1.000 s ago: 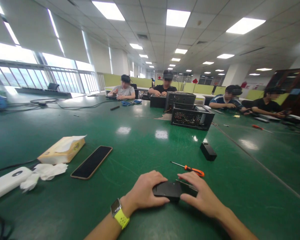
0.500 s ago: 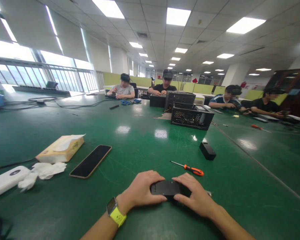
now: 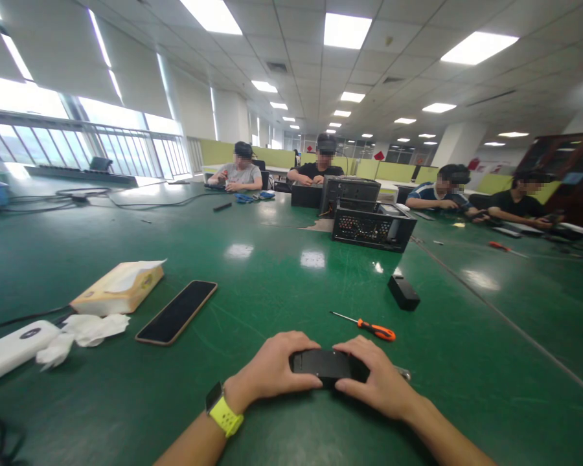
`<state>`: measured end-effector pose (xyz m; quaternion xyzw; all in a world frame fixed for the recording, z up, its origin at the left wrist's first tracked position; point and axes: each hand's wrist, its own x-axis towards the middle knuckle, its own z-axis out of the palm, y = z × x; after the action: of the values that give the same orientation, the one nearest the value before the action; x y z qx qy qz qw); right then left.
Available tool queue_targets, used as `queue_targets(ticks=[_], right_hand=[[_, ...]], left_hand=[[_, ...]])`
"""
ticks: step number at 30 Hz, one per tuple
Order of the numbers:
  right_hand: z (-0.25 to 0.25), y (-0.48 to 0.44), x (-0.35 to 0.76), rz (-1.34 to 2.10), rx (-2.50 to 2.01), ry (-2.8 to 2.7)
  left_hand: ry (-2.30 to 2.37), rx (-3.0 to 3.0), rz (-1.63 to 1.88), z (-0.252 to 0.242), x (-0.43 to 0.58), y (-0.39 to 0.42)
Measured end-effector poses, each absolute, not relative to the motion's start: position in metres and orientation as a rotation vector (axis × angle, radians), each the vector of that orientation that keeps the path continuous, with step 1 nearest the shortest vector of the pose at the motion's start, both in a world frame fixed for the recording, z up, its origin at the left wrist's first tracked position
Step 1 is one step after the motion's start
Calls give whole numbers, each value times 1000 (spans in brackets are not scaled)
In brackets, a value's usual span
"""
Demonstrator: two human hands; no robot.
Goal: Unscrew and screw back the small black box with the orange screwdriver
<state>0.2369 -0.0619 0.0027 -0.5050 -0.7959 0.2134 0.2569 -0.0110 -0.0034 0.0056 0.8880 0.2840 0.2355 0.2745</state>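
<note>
Between my two hands is a small black box, flat on top, near the front of the green table. My left hand grips its left end, thumb along the near side and fingers along the far side. At its right end my right hand holds it the same way. Both palms hide the box's ends. An orange-and-black screwdriver lies just beyond my right hand, its shaft pointing left. Partly behind that hand, a small shiny metal piece shows. Farther right rests another black block.
On the left are a phone, a tissue pack, crumpled tissue and a white device. An open black computer case stands farther back. Several people sit around the far side. Cables lie at the far left.
Almost nothing differs. My hands keep their hold on the black box, which has shifted very slightly to the left.
</note>
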Motion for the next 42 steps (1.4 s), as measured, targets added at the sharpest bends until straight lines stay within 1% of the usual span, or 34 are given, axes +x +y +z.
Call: queue_targets(ticks=[10,23,34,42], right_hand=[[-2,-62,241,640,-1249,-2114],[0,-64,243,656,-1317,-2097],[-2,-63,242,593,-1265,-2086],[0,-62,242,659,-1308,-2080]], left_hand=[[728,2379,610,10,-13,-2],[748,2301,576,14,-16,-2],[781,2191,525,15,-17,-2],[843,2191,457,16,-22,0]])
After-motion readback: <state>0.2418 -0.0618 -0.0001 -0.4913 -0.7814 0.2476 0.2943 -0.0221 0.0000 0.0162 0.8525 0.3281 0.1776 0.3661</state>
